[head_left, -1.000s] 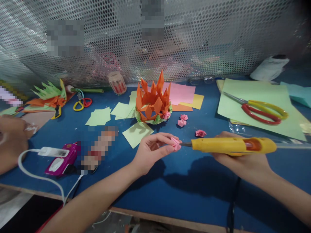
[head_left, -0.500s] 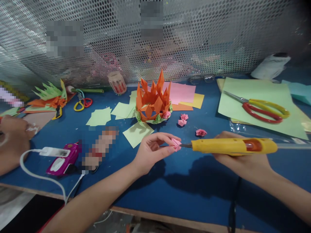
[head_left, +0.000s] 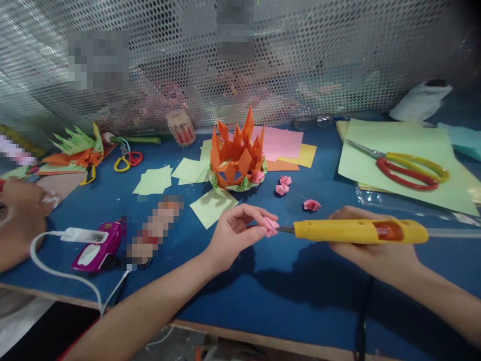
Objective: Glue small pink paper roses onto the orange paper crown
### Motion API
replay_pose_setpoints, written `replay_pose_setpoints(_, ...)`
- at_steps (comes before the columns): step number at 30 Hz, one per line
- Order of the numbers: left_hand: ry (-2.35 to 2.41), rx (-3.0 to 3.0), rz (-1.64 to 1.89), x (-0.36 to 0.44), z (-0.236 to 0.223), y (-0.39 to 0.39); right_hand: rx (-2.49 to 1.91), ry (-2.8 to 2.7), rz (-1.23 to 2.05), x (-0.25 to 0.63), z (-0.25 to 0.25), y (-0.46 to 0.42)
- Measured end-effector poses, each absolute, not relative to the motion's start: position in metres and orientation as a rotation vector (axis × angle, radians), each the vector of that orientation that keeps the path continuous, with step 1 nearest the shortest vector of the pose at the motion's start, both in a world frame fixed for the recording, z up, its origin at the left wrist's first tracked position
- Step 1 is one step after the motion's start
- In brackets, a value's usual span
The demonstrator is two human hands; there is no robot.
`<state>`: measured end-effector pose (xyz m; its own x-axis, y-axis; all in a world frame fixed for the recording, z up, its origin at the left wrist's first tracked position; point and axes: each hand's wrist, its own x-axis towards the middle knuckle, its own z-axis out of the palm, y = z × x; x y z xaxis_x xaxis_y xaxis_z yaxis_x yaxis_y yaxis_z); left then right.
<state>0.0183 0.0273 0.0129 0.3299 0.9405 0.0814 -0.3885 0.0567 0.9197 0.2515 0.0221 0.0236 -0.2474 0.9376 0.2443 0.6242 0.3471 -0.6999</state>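
My left hand (head_left: pixel 235 233) pinches a small pink paper rose (head_left: pixel 270 225) above the blue table (head_left: pixel 285 291). My right hand (head_left: pixel 372 248) is wrapped round a yellow glue gun (head_left: pixel 356 231), held level, its metal tip touching the rose. Behind them stands an orange paper crown-like flower (head_left: pixel 236 155) with green petals and a pink rose at its base. Three more loose pink roses lie to its right, two together (head_left: pixel 282 184) and one alone (head_left: pixel 311 204).
Green paper squares (head_left: pixel 212 204) lie near the flower, pink and yellow sheets (head_left: pixel 281 145) behind it. Red-yellow scissors (head_left: pixel 406 168) rest on a large green sheet at right. A magenta device (head_left: pixel 95 246) with white cable lies left. Another person's hand (head_left: pixel 17 215) is at the far left. Perforated metal screen (head_left: pixel 300 60) behind.
The glue gun's rear has dipped slightly and its tip stays against the rose. My left hand has barely moved.
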Motion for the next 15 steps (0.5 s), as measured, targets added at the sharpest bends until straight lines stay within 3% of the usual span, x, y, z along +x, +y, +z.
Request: replay_pose_setpoints(15,0.685,0.959,1.112,0.018,0.0141,0.0283,-1.301,-2.024,0.462,0.2545,0.0205,0.0243)
